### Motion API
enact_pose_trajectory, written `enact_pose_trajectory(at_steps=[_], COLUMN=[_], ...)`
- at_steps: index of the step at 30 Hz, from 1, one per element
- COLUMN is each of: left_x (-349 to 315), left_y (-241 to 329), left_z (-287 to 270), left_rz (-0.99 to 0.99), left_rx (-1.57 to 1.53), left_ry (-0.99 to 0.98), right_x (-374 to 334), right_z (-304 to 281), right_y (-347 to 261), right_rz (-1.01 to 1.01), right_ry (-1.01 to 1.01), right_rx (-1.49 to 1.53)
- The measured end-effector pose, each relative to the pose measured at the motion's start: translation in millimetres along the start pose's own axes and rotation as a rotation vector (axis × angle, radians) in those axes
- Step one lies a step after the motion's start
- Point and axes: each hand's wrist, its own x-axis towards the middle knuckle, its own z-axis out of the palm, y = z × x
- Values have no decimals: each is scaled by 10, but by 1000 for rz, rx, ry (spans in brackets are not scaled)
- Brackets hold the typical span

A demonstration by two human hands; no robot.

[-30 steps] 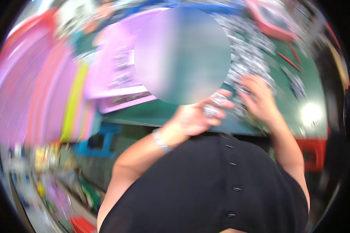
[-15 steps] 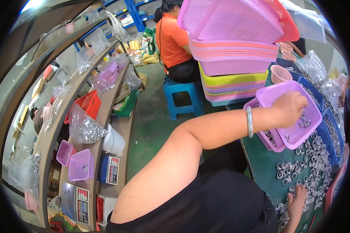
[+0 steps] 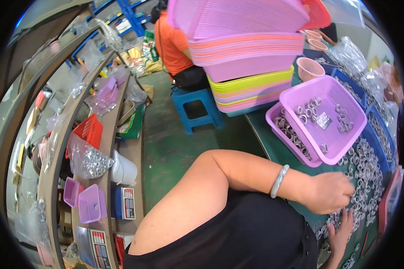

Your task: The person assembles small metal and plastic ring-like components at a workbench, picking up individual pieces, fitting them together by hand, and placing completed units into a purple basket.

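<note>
In the head view, the left hand point(image 3: 330, 193) reaches across the body with its fingers curled together, and the fingertips press down into the metal rings point(image 3: 368, 179) that lie in a wide heap on the green desk point(image 3: 260, 130); whether it pinches one ring I cannot tell, because the fingers hide it. A pale bracelet point(image 3: 279, 181) sits on this wrist. The right hand point(image 3: 341, 231) is lower, near the edge of the picture, with the fingers spread flat on the rings (only a part of it shows). Just beside the heap, toward the far side, a purple basket point(image 3: 341, 134) rests tilted on a second purple basket point(image 3: 274, 117), and both hold more rings. Behind them stands a tall stack of trays point(image 3: 251, 67) in purple, pink and yellow, and a pink cup point(image 3: 309, 68) is near it. Blue bins point(image 3: 377, 134) lie along the right side of the desk. On the left of the room a long curved shelf point(image 3: 107, 148) carries clear bags of parts point(image 3: 89, 160), a red basket point(image 3: 89, 130), small purple boxes point(image 3: 89, 204) and a white bucket point(image 3: 123, 169). Another person in an orange shirt point(image 3: 173, 45) sits on a blue stool point(image 3: 196, 105) on the green floor point(image 3: 170, 148).
</note>
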Motion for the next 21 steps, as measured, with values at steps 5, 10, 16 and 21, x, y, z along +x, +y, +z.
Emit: enact_pose_trajectory(at_steps=[5, 10, 16, 21], left_x=[-346, -299, -289, -339], left_y=[-319, -577, -830, -685], left_z=[538, 551, 825, 773], left_rz=[-372, -494, -511, -478], left_rx=[-34, 184, 263, 15], left_ry=[-326, -358, -477, -575], right_x=[71, 150, 95, -46], right_z=[117, 41, 120, 96], right_y=[-302, -508, -557, -458], right_rz=[42, 4, -254, -52], right_ry=[73, 140, 155, 254], right_rx=[279, 245, 261, 261])
